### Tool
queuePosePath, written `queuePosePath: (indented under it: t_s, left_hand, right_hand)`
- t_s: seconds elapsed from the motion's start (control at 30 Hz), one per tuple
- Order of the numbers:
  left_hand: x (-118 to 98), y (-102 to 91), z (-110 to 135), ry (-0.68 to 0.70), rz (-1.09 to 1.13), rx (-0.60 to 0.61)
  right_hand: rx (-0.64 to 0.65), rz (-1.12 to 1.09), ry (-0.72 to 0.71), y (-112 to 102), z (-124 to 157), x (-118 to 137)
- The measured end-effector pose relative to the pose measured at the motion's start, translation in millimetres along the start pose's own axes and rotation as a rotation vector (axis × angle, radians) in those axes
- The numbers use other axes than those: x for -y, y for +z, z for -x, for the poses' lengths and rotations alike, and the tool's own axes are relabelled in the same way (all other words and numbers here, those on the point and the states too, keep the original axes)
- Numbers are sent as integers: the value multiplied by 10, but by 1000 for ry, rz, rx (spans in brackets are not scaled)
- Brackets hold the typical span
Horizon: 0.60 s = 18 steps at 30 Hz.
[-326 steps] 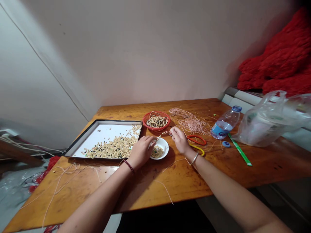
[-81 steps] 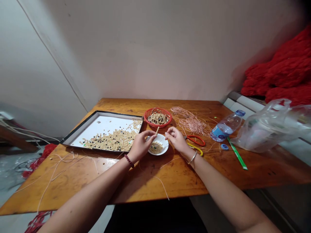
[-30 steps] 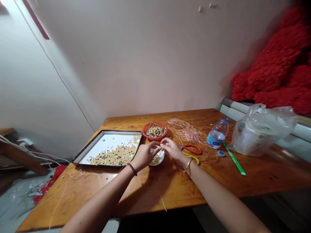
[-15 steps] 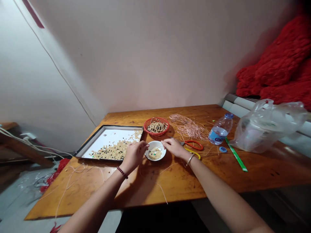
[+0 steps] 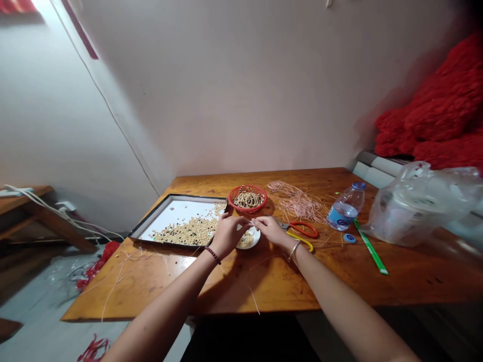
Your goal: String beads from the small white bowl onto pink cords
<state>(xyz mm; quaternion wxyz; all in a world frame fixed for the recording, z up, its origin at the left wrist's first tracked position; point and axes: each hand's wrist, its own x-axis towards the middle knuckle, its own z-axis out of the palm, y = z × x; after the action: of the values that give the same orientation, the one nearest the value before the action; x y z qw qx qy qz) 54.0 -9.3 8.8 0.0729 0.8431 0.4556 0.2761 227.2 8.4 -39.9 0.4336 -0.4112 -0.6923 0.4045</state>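
My left hand (image 5: 228, 234) and my right hand (image 5: 270, 230) meet over a small white bowl (image 5: 257, 238), fingertips pinched close together. Whatever lies between them is too small to make out. Pale beads (image 5: 247, 240) lie in the bowl, partly hidden by my left hand. Left of it, a black-rimmed tray (image 5: 177, 245) holds many cream, dark and a few green beads (image 5: 192, 231). Behind my hands, a red basket (image 5: 231, 202) contains strung beads (image 5: 248, 197).
Scissors (image 5: 305, 230) with orange and yellow handles lie right of my right hand, below a pink cord tangle (image 5: 298, 201). Farther right are a water bottle (image 5: 345, 207), its blue cap (image 5: 349, 238), a green strip (image 5: 372, 249) and a plastic bag (image 5: 411, 211). Loose threads (image 5: 123, 271) trail front left.
My left hand has moved right across the bowl, bringing its fingertips to those of my right hand. The view has shifted slightly. The tray and basket look unmoved on the table.
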Motion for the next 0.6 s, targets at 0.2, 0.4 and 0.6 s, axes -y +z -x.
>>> queuePosePath:
  t_s: [0.2, 0.4, 0.6]
  left_hand:
    - [7, -357, 144, 92, -216, 145]
    - [-84, -729, 331, 67, -426, 246]
    - [96, -1025, 649, -7, -504, 317]
  right_hand:
    - [23, 47, -8, -15, 11, -34]
    - [40, 165, -24, -19, 61, 11]
    - [27, 225, -20, -58, 70, -17]
